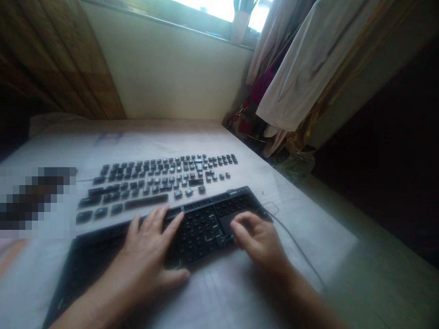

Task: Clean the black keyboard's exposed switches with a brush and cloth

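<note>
A black keyboard (202, 228) with its keycaps off lies at a slant on the white cloth. Bare key posts and white bracket-shaped marks show on it. My left hand (151, 242) rests on its middle with the fingers spread, the thumb by the near edge. Over the right-hand part of the keyboard, my right hand (257, 237) is closed in a pinch. Whatever its fingertips hold, if anything, is hidden. Loose black keycaps (164, 183) lie in rows beyond the keyboard, with a long space bar (147, 201) nearest to it.
The keyboard cable (298, 246) runs along the right side of the cloth-covered surface (308, 219). A pixelated patch (37, 201) hides something at the left. Hanging clothes (302, 68), a curtain (61, 55) and a potted plant (241, 23) at the window stand beyond.
</note>
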Demonstrator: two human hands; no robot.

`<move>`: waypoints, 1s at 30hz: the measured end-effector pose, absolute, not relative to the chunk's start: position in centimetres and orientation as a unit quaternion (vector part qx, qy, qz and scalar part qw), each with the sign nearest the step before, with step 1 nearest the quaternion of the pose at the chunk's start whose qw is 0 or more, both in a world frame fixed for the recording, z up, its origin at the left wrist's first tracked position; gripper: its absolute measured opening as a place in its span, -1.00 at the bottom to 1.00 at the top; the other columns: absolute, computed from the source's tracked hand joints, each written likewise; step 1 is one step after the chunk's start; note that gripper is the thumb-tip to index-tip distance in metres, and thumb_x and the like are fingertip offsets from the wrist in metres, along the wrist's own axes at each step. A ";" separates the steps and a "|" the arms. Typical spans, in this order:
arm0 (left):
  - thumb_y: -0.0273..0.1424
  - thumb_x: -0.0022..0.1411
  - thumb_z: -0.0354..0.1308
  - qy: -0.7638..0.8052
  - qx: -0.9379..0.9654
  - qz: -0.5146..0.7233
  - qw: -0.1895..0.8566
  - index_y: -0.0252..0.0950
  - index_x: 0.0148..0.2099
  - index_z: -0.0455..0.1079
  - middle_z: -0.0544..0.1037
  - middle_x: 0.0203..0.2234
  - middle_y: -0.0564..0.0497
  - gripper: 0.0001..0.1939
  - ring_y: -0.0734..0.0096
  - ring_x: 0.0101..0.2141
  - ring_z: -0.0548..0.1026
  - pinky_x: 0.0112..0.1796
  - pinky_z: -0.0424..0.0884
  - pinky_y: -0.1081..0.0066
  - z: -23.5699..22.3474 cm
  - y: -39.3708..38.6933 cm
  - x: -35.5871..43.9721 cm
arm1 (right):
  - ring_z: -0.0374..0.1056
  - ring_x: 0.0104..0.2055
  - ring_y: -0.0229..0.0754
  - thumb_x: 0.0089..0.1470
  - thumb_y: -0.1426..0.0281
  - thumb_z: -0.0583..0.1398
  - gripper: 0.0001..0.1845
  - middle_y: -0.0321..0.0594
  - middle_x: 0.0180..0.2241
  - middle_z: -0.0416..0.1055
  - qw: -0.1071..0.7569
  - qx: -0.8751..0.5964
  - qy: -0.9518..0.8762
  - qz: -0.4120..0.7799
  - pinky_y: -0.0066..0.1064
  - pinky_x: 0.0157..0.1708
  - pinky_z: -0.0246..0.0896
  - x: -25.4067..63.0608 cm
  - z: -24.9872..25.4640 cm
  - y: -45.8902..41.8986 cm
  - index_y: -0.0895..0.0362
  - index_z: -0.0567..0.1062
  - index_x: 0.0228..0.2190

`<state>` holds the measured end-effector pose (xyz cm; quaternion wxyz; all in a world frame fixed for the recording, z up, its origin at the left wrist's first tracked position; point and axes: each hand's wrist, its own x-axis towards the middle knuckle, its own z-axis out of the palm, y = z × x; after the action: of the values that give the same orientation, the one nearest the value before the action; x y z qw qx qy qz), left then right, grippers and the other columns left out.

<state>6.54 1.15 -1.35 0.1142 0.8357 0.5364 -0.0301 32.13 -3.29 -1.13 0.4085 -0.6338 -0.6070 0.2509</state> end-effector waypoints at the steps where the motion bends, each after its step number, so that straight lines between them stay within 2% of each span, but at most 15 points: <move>1: 0.02 -0.10 0.34 0.535 0.837 -0.025 0.113 -0.10 0.42 0.05 -0.05 0.43 -0.26 0.07 -0.20 0.42 -0.10 0.35 -0.16 -0.27 -1.5 1.2 6.5 | 0.36 -0.69 -0.21 0.16 0.19 0.15 -0.73 -0.30 -0.70 0.43 0.403 -0.637 -0.611 0.241 -0.47 -0.66 0.20 32.1 -1.1 -3.3 0.10 0.49 -0.44; 7: 0.03 -0.15 0.37 0.532 0.840 -0.006 0.105 -0.11 0.39 0.12 0.03 0.42 -0.25 0.08 -0.28 0.40 -0.03 0.34 -0.09 -0.29 -1.8 1.1 6.5 | 0.43 -0.69 -0.17 0.22 0.24 0.11 -0.75 -0.28 -0.71 0.47 0.367 -0.641 -0.656 0.157 -0.47 -0.64 0.18 31.3 -1.1 -3.5 0.08 0.47 -0.43; 13: 0.03 -0.15 0.38 0.528 0.843 0.019 0.100 -0.10 0.39 0.13 0.05 0.41 -0.24 0.07 -0.30 0.39 0.00 0.32 -0.09 -0.31 -2.2 1.0 6.3 | 0.38 -0.68 -0.23 0.29 0.29 0.07 -0.72 -0.26 -0.67 0.47 0.380 -0.607 -0.698 0.001 -0.47 -0.61 0.11 29.8 -2.6 -3.7 0.09 0.47 -0.42; 16: 0.02 -0.16 0.39 0.526 0.844 0.019 0.103 -0.12 0.38 0.14 0.06 0.41 -0.27 0.07 -0.30 0.38 0.01 0.32 -0.06 -0.31 -2.1 1.0 6.4 | 0.38 -0.66 -0.24 0.31 0.24 0.06 -0.67 -0.25 -0.64 0.47 0.395 -0.599 -0.697 0.027 -0.47 -0.60 0.11 29.9 -3.6 -3.8 0.10 0.50 -0.40; 21: 0.01 -0.11 0.35 0.527 0.842 -0.006 0.117 -0.14 0.40 0.09 -0.03 0.42 -0.33 0.06 -0.22 0.41 -0.06 0.32 -0.11 -0.30 -1.5 1.0 6.6 | 0.29 -0.74 -0.27 0.36 0.16 0.00 -0.55 -0.34 -0.73 0.35 0.432 -0.586 -0.681 0.080 -0.48 -0.67 0.10 30.9 -5.1 -3.9 0.07 0.46 -0.47; 30: -0.01 -0.10 0.37 0.528 0.842 -0.013 0.110 -0.15 0.41 0.08 0.00 0.40 -0.37 0.07 -0.23 0.40 -0.03 0.31 -0.07 -0.33 -1.1 0.9 6.9 | 0.33 -0.76 -0.28 0.40 0.06 -0.06 -0.48 -0.36 -0.73 0.38 0.501 -0.607 -0.597 0.157 -0.54 -0.75 0.17 30.4 -4.6 -4.3 0.09 0.44 -0.43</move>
<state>6.88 0.93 -1.13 0.1101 0.8418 0.5283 -0.0134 30.36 -4.27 -4.58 0.5012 -0.6070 -0.5965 0.1565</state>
